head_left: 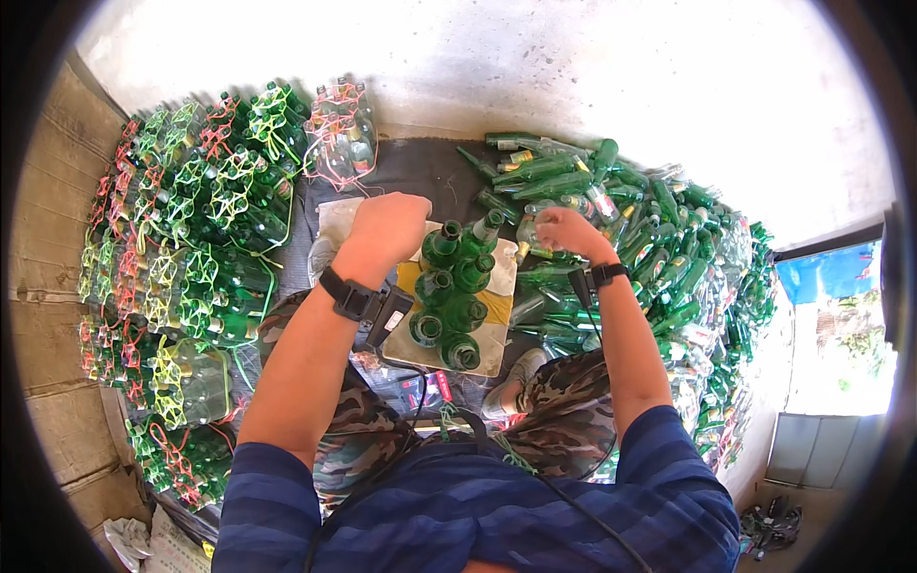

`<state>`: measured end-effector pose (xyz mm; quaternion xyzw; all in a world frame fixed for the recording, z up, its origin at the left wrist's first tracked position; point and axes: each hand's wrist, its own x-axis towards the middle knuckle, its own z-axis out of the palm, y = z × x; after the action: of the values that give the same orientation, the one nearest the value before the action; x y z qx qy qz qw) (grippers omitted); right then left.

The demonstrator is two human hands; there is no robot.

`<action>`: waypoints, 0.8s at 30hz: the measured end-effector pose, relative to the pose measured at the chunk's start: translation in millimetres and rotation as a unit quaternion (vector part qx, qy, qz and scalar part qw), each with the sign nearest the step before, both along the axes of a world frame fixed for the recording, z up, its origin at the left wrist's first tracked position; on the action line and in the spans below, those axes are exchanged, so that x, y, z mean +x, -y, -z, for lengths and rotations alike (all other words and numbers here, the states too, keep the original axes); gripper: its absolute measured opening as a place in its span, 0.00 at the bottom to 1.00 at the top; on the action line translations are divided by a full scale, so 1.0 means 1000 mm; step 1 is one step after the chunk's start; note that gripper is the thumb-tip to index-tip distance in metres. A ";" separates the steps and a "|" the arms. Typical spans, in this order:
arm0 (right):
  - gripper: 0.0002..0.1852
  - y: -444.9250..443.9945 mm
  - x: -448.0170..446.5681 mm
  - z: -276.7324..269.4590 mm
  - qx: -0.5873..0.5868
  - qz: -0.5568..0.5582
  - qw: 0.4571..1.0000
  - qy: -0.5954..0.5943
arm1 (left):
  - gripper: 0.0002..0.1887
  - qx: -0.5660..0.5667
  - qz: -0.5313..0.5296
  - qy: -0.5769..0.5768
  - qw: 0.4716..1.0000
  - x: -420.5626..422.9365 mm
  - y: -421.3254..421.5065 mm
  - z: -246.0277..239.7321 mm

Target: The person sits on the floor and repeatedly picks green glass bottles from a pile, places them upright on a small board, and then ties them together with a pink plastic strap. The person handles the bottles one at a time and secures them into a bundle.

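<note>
Several green glass bottles (454,284) stand upright in two rows on a worn board (494,351) between my knees. My left hand (394,225) is beside the far left of this group, back upward. Its curled fingers are hidden from view, so any grip does not show. Over the near edge of the loose bottle pile (645,236) is my right hand (569,233), fingers bent and slightly blurred. A clear glass bottle (526,230) lies close to its fingertips; whether they grip it is unclear. Black straps circle both wrists.
Bundles of bottles (193,243) tied with coloured plastic cord are stacked at left. One bundle with pink cord (342,136) stands near the pale wall (458,64). Dark sheeting (423,172) covers the floor. A small printed packet (426,389) lies between my legs.
</note>
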<state>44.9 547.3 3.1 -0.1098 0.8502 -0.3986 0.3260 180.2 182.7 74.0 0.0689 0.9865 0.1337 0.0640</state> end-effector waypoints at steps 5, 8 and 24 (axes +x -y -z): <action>0.10 0.000 -0.043 0.042 0.007 0.069 0.998 0.006 | 0.09 0.004 0.003 -0.014 1.000 0.001 0.002 0.001; 0.11 0.008 -0.059 0.061 0.014 0.086 0.996 0.004 | 0.09 0.004 -0.010 -0.025 1.000 0.003 0.004 0.003; 0.14 -0.011 -0.151 0.179 0.211 -0.049 0.936 -0.278 | 0.10 0.028 -0.044 -0.083 0.995 0.012 0.003 -0.002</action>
<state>-106.1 558.7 -176.1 -0.1861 0.9651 -0.1469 0.1114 192.3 179.2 76.4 0.0379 0.9864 0.1579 -0.0256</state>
